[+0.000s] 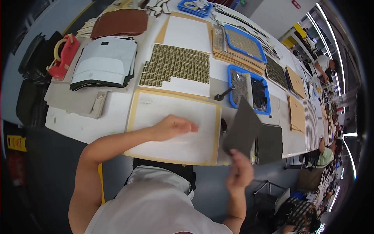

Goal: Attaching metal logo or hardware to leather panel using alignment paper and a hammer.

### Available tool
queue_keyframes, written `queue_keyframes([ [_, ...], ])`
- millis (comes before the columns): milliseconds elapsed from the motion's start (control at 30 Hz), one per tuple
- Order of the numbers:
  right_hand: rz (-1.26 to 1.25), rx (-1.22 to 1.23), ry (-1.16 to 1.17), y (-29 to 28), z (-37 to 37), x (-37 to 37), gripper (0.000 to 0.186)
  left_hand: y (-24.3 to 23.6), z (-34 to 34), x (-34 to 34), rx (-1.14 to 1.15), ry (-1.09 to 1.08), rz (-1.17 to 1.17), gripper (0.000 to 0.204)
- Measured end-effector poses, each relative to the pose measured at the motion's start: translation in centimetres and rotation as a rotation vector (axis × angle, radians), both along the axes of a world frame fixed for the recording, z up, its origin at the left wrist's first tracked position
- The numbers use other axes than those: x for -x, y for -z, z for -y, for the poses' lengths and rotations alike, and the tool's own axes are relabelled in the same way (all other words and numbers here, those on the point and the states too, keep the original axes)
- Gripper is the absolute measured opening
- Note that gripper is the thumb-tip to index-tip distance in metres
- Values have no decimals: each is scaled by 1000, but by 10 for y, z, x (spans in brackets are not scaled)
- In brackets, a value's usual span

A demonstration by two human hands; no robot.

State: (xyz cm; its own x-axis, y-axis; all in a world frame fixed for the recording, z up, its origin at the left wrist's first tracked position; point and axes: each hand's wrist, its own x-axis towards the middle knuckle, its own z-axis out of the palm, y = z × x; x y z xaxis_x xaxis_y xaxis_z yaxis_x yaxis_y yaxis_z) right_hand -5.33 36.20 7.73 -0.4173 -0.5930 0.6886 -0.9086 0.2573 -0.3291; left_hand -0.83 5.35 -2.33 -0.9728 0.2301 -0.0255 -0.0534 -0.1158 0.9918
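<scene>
My right hand (239, 171) grips the lower corner of a dark grey panel (244, 126), thumb on top, and holds it tilted up off the table. Next to it lies a stack of similar dark grey panels (269, 142), partly covered by the raised one. My left hand (174, 128) hovers over a white board (175, 148) edged with yellow tape; its fingers point right, loosely bent and slightly blurred, with nothing visible in them.
Beyond the board, a sheet carries rows of small gold-brown pieces (175, 64). Blue trays (269, 97) of small parts stand to the right, near a black-handled tool (223, 94). Pale cut panels (101, 62), brown panels (120, 23) and a red tape dispenser (66, 58) are at left.
</scene>
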Motion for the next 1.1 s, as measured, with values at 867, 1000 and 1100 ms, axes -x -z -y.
queue_keyframes([
  [867, 227, -483, -246, 68, 274, 158, 13, -29, 60, -4, 869, -417, -83, 38],
  [1000, 69, -493, -315, 69, 270, 152, 13, -20, 48, -3, 973, -504, -163, 36],
  [1100, 76, -482, -270, 71, 264, 154, 10, -14, 43, -3, 1062, -524, -265, 35],
])
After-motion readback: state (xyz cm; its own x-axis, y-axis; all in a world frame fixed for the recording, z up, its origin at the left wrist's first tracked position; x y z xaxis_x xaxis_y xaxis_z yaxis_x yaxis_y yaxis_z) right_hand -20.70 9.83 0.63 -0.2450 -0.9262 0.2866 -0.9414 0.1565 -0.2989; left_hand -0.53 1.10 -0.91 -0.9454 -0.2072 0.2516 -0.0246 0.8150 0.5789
